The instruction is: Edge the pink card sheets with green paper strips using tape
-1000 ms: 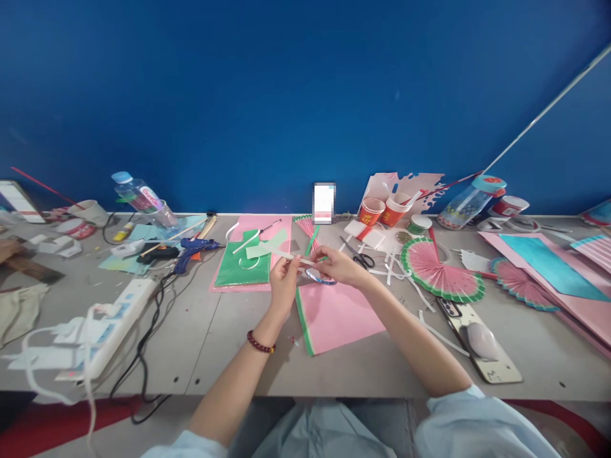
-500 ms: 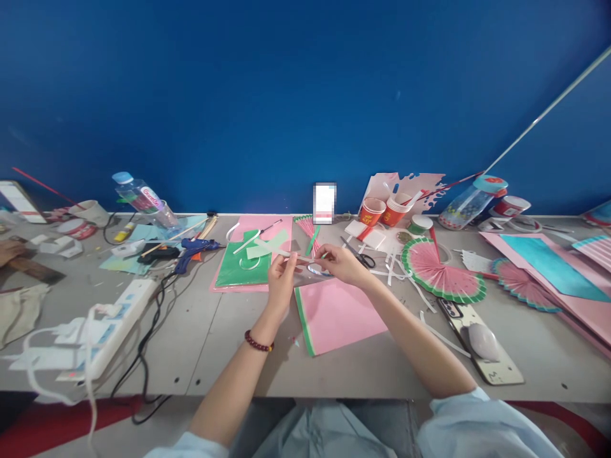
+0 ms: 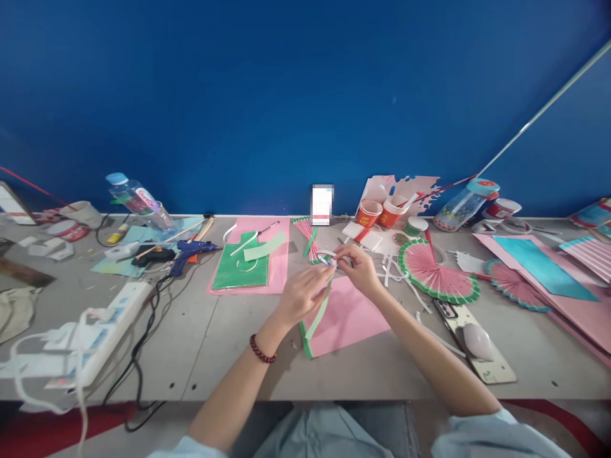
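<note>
The tape roll is being held up over the grey table; on that table a pink sheet with a green edge is lying below the roll and nearer the person; a watermelon-patterned fan is spreading out farther to the right; a green packet is resting on pink paper to the left; the left hand is bringing its fingertips to the roll's near side, though I cannot tell whether that grip is pinching it; the right hand is keeping its grip pressed together, thumb and fingers pinching the roll's right side; a pale strip is trailing down from the left fingertips over the sheet's green-edged side, any contact between them being unclear.
</note>
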`<state>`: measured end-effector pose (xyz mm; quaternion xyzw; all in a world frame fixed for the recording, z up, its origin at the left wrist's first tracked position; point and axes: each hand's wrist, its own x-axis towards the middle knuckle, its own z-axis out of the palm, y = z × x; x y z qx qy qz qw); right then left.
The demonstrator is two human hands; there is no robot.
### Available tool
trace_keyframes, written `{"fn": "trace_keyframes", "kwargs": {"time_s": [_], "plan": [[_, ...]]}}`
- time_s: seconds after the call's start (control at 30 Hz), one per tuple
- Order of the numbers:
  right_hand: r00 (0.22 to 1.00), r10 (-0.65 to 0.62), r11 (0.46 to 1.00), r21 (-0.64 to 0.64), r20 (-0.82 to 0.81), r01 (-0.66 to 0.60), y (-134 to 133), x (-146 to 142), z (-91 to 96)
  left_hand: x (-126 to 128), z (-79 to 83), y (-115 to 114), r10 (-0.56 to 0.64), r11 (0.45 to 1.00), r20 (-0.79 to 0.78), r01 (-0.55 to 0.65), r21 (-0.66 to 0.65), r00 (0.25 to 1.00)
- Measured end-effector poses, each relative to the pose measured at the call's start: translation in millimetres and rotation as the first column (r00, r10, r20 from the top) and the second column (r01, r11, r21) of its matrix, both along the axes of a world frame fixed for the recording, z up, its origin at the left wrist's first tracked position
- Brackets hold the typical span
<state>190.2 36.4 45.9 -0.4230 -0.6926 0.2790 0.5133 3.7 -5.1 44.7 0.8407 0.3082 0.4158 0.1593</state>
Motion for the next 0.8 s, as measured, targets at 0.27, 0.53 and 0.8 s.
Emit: {"fn": "trace_keyframes", "kwargs": {"time_s": [0.27,0.53,0.8], "plan": [[0.966,0.061,0.966,-0.228,-0.251,-0.120,-15.1,-2.0,-17.6,3.8,-11.4,4.6,0.209,0.976,0.097,-0.202,-0.077,0.973],[0.942,0.171,0.909,-0.322,-0.290,-0.264,-31.1,-8.3,-17.5,1.3,-8.9,8.0,0.131,0.939,0.115,-0.086,-0.332,0.985],[0.944,0.180,0.893,-0.356,-0.276,-0.275,-31.4,-0.6,-15.1,7.6,-8.9,0.3,0.176,0.804,0.314,0.047,-0.592,0.933]]}}
